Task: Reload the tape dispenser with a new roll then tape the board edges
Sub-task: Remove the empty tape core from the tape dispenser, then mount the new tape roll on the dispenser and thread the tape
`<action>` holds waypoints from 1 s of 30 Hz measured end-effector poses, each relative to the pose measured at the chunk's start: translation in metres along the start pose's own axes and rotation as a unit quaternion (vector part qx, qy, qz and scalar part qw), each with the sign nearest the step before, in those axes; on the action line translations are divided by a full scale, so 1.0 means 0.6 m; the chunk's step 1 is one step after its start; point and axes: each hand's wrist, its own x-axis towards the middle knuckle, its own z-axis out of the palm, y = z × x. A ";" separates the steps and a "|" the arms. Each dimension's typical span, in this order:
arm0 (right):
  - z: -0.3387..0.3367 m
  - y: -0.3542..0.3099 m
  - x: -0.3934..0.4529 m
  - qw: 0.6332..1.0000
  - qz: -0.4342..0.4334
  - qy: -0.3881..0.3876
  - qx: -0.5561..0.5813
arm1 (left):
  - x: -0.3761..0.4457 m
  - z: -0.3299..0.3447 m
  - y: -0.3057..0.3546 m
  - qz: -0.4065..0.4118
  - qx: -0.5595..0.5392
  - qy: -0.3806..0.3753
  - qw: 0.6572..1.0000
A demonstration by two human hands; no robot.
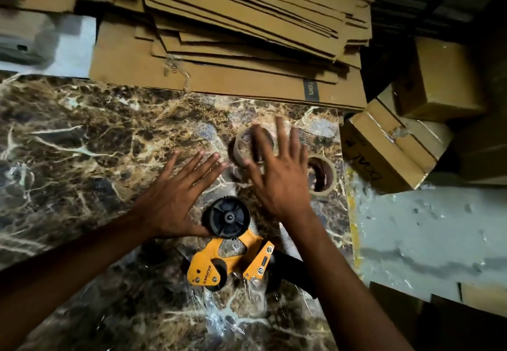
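Observation:
A yellow tape dispenser (pixel 233 260) with a bare black spool wheel (pixel 229 217) lies on the marble-patterned board (pixel 82 145). Its black handle points right under my right forearm. My left hand (pixel 175 197) hovers flat with straight, spread fingers just left of the spool wheel. My right hand (pixel 279 175) is spread open and blurred over a brown cardboard tape roll (pixel 247 147) that lies on the board. A second tape roll (pixel 322 176) sits to the right, near the board's right edge. Neither hand holds anything.
Flattened cardboard sheets (pixel 247 35) are stacked along the board's far edge. Closed cardboard boxes (pixel 389 150) crowd the right side. Pale floor (pixel 425 235) shows right of the board. Crinkled clear film (pixel 247 309) lies on the board near the dispenser.

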 end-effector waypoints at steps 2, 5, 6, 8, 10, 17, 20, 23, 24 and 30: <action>-0.019 0.050 -0.023 0.993 0.094 0.036 0.065 | -0.001 0.000 0.000 0.003 -0.001 0.004 1.000; -0.052 0.135 -0.042 0.972 0.164 0.093 0.137 | -0.002 0.001 0.002 0.003 0.001 0.009 1.000; -0.059 0.157 -0.039 0.973 0.169 0.079 0.138 | -0.002 0.001 0.003 0.002 0.002 0.009 1.000; -0.072 0.182 -0.019 0.982 0.153 0.007 0.113 | -0.001 0.000 0.001 0.001 0.003 0.005 1.000; -0.074 0.190 0.004 0.990 0.110 -0.063 0.067 | -0.001 -0.001 0.002 -0.001 0.003 0.004 1.000; -0.058 0.180 0.013 0.996 0.073 -0.045 0.023 | -0.003 -0.002 0.006 -0.004 -0.001 0.006 1.000; -0.063 0.177 0.004 0.997 0.046 -0.040 0.049 | -0.003 0.000 0.005 -0.011 -0.003 0.010 1.000; -0.088 0.152 -0.002 0.996 0.013 -0.026 0.080 | -0.005 0.002 0.005 -0.009 -0.007 0.015 1.000; -0.098 0.138 -0.005 0.995 0.002 -0.027 0.098 | -0.005 0.002 0.005 -0.008 -0.009 0.015 1.000; -0.121 0.027 -0.027 0.979 -0.033 -0.069 0.190 | -0.009 0.002 0.004 0.001 -0.022 0.028 0.999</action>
